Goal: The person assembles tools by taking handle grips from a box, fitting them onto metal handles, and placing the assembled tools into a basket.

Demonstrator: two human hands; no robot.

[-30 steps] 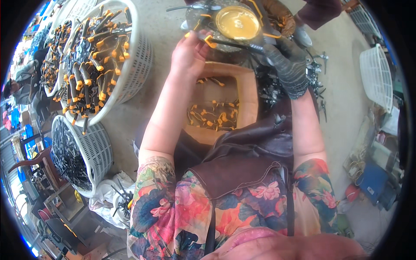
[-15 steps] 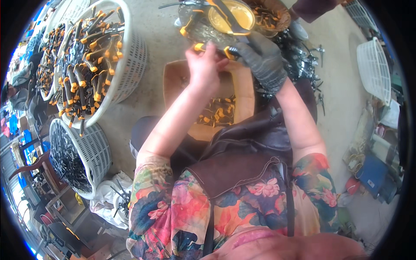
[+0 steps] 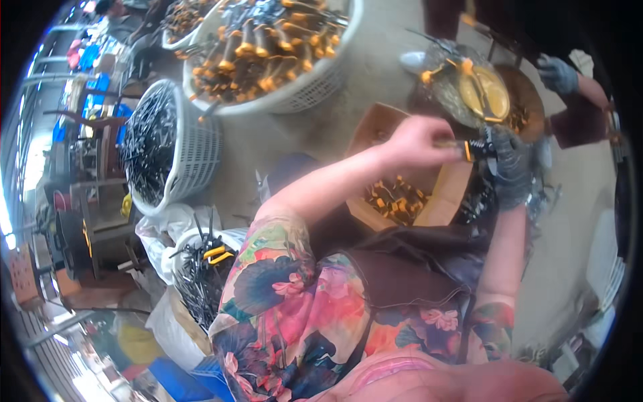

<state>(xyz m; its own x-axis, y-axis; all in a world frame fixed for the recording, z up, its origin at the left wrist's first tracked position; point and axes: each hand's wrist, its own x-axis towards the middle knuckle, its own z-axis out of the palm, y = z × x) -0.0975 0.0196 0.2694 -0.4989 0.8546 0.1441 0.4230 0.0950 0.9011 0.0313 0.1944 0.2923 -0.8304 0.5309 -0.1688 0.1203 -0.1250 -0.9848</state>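
My bare left hand [image 3: 423,142] is closed in a fist above the cardboard box [image 3: 452,194]. A blurred yellowish end shows beside its fingers, but what it grips is too smeared to make out. In my right hand [image 3: 512,167], which wears a grey glove, is a black tool with an orange band [image 3: 474,151]. The tool points left toward my left fist; its far end is partly hidden by the glove. Small orange-and-black pieces [image 3: 400,201] fill the bottom of the box. Just beyond my right hand stands a round tub of yellow paste [image 3: 499,100] with a black-and-yellow tool across it.
A big white basket [image 3: 315,90] heaped with orange-and-black handled tools stands at the far left. Nearer are a basket of black parts [image 3: 195,157] and a container of black rods [image 3: 201,275]. At far right is another person's gloved hand [image 3: 559,74].
The view has swung left, so the baskets and box appear further right. My left hand has turned from open-fingered pinching to a closed fist beside the tool. The right hand still holds the tool.
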